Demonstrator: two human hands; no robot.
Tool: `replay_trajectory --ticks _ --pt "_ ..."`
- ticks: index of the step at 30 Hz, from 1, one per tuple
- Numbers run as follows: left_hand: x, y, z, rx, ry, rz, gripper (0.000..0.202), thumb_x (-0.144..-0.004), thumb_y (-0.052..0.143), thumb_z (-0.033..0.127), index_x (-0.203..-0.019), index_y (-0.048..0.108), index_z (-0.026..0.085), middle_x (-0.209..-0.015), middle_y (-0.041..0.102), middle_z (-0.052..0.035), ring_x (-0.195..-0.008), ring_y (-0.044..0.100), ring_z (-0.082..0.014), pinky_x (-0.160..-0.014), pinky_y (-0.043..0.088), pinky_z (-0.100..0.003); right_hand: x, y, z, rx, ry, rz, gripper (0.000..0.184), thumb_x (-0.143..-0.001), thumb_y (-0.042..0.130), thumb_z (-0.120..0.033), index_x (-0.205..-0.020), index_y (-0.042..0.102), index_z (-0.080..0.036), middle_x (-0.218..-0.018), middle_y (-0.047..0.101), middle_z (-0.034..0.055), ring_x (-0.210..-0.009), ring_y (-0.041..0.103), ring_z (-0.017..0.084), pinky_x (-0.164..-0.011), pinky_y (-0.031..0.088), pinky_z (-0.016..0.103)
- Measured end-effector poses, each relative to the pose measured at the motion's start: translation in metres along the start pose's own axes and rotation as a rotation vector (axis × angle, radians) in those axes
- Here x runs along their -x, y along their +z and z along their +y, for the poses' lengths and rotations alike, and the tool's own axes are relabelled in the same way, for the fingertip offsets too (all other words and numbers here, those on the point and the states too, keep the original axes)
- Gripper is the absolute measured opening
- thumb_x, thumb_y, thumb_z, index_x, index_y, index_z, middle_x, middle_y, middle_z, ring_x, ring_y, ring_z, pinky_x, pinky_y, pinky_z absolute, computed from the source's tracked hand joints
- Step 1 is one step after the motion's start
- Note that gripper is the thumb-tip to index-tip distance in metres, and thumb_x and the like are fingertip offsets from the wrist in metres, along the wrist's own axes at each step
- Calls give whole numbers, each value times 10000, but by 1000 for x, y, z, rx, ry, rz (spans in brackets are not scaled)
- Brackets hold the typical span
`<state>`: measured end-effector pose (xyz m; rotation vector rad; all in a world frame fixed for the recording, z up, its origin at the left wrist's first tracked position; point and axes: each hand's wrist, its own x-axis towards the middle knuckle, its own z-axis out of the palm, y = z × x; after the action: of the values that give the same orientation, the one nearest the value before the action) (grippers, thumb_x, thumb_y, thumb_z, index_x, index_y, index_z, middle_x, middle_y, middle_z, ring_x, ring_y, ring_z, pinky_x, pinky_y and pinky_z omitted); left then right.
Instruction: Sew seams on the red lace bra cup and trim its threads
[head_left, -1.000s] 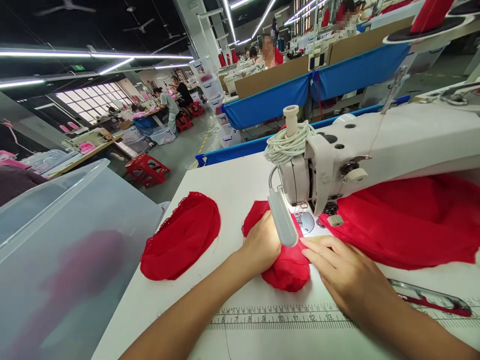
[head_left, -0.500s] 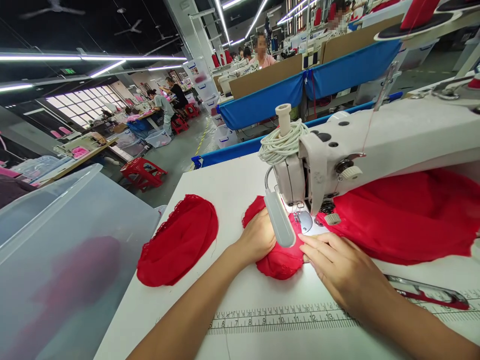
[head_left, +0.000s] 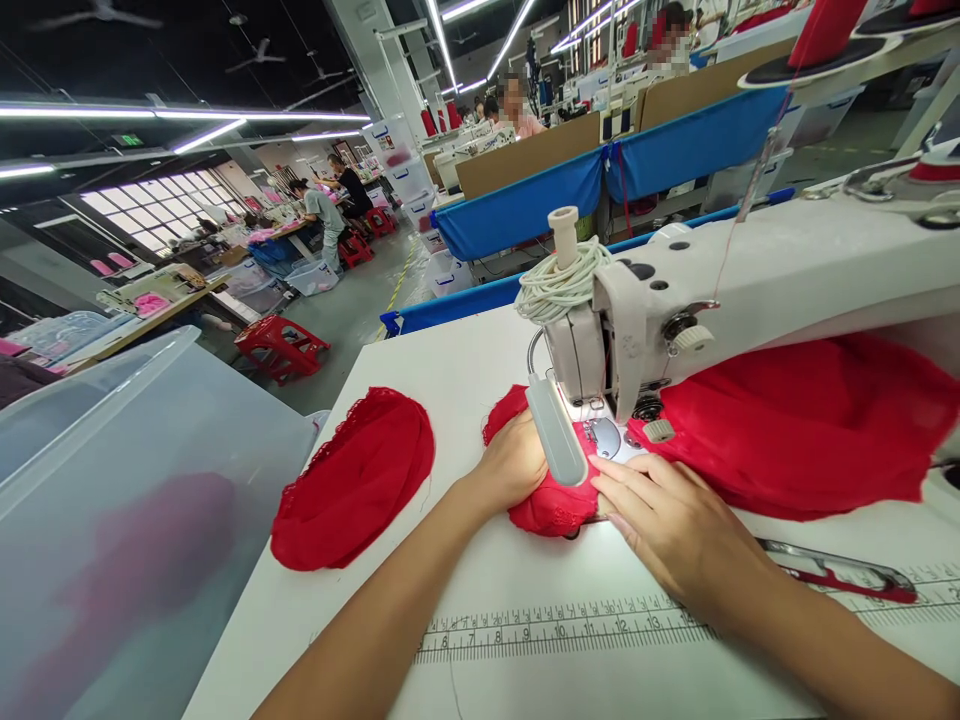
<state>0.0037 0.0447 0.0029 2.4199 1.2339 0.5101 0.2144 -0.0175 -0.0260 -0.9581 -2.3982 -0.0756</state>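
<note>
A red lace-edged cloth piece (head_left: 551, 512) lies at the presser foot (head_left: 600, 435) of a white sewing machine (head_left: 637, 320). My left hand (head_left: 514, 465) rests on the cloth's left part; its fingers are hidden, partly behind the grey lamp (head_left: 556, 440). At the cloth's right edge, my right hand (head_left: 675, 515) touches it with outstretched fingertips, lying nearly flat beside the needle plate. A second red lace-edged piece (head_left: 356, 480) is spread on the white table to the left. Under the machine arm, on the right, sits a larger red cloth (head_left: 810, 430).
A printed ruler (head_left: 559, 632) runs along the table's front. Behind my right wrist lies a red-and-metal hand tool (head_left: 840, 572). A translucent bin (head_left: 247, 400) stands at the left edge. Beyond are a red stool (head_left: 281, 345), blue cloth troughs (head_left: 525, 205) and people at other machines.
The near edge of the red piece has drawn a little closer to the machine, with the right hand moving slightly along. The view has shifted a bit.
</note>
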Motion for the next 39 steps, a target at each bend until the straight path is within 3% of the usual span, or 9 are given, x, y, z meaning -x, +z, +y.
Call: replay_trajectory --ticks 10,17,24,29,39 --pt "-2 -3 3 3 -59 -25 223 -904 352 193 -708 457 199 -777 540 -38 -759 495 -180 -667 430 -311 -1 1 0 -9 6 -12 262 -945 442 -175 -1082 664 -146 -1191 679 90 -971 537 244 -803 428 377" --pt "-4 -9 11 40 -142 -55 216 -914 353 217 -744 486 203 -832 583 -51 -862 538 -209 -765 459 -332 -1 1 -1 -53 24 -25 264 -947 441 -167 -1100 655 -138 -1201 668 95 -981 516 248 -836 430 396" --pt "-2 -7 4 -7 -39 -63 227 -925 355 240 -800 539 192 -934 608 -81 -1022 541 -240 -895 455 -363 -1 2 0 -38 11 -28 264 -947 448 -179 -1104 658 -143 -1197 666 97 -985 523 244 -828 428 387" --pt "-2 -5 1 -72 -36 -72 252 -946 319 232 -863 551 179 -944 616 -77 -932 559 -217 -819 480 -348 0 2 0 -28 -5 -26 272 -950 443 -185 -1103 665 -148 -1204 670 91 -980 518 252 -826 422 395" --pt "-1 0 -7 -184 39 -42 246 -967 350 248 -853 555 172 -922 612 -69 -935 551 -211 -827 473 -343 1 4 1 -20 -13 -37 278 -951 444 -193 -1120 659 -145 -1212 664 93 -994 520 253 -831 426 396"
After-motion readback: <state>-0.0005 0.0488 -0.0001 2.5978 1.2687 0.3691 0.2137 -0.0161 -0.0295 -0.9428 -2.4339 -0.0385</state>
